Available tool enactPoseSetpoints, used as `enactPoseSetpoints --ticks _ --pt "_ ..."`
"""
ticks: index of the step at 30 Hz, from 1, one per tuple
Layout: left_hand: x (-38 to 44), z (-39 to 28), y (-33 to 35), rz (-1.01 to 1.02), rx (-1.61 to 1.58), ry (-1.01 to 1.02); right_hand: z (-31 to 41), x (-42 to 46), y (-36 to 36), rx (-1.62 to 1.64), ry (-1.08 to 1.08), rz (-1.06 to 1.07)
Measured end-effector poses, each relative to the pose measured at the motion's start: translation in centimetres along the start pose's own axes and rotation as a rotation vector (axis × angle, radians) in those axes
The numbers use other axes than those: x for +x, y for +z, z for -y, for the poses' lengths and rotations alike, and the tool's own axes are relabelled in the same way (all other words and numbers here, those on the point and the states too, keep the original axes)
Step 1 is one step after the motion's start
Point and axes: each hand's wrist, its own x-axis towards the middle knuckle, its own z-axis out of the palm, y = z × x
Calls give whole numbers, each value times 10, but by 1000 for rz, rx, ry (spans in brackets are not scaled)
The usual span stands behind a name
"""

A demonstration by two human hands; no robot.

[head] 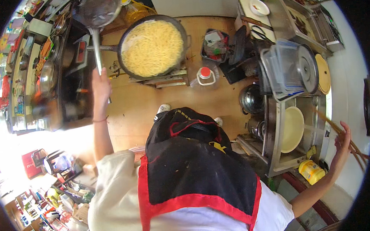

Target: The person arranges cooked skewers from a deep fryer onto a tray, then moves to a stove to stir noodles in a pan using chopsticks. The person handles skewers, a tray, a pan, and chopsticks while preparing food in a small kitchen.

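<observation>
My left hand (101, 85) grips the handle of a large metal strainer ladle (99, 8), whose round bowl is at the upper left. To its right, a wok full of pale noodles (152, 48) stands on a low support, its long handle pointing left beneath the ladle's shaft. At the far right, my right hand (343, 138) holds long wooden chopsticks (333, 125) beyond the metal sink. Inside the sink sits a pale yellow basin (292, 129).
A clear jug with a red cap (205, 73) and a bin with rubbish (215, 45) stand on the floor. Clear plastic containers (283, 69) and a metal lid (307, 68) are stacked above the sink. Black scissors (258, 32) lie on the right counter. A yellow tub (312, 171) stands near my right forearm.
</observation>
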Motion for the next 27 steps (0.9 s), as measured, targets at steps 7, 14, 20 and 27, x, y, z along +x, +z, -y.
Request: enactPoseSetpoints --ticks 7,14,20,27 --pt "132 90 -36 196 526 369 136 -100 249 479 -152 324" --pt "178 102 -40 374 730 379 186 -181 529 589 -354 525" --pt "199 107 -50 370 817 406 199 -213 586 359 -616 489" --pt "210 108 -44 398 890 529 177 -194 510 367 -100 295"
